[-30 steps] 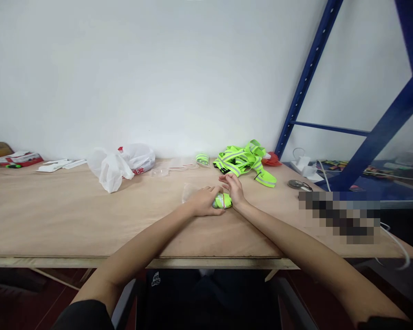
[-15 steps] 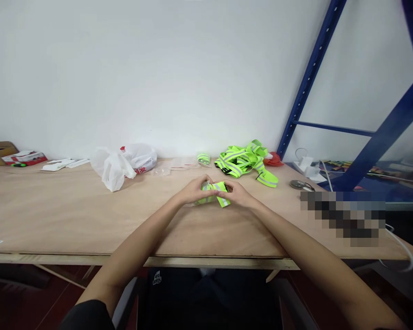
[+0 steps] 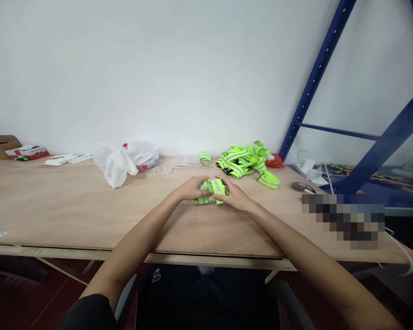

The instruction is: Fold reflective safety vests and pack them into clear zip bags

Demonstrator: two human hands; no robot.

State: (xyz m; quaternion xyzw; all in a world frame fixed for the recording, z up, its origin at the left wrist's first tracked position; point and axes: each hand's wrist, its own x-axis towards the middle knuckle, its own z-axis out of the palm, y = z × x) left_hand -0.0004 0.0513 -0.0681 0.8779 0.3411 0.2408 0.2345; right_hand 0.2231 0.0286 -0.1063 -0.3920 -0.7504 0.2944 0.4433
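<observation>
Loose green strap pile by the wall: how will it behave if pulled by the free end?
Probably floppy: the strap pile slumps in soft loops and folds. Likely to drag as a tangle, since bands cross over each other and the free end runs into them. Looks light for its spread: thin, flat bands, loosely heaped.

Left fingers (image 3: 200, 181) and right fingers (image 3: 223, 199) around folded strap (image 3: 219, 186), lime straps (image 3: 241, 161) heaped behind
</observation>
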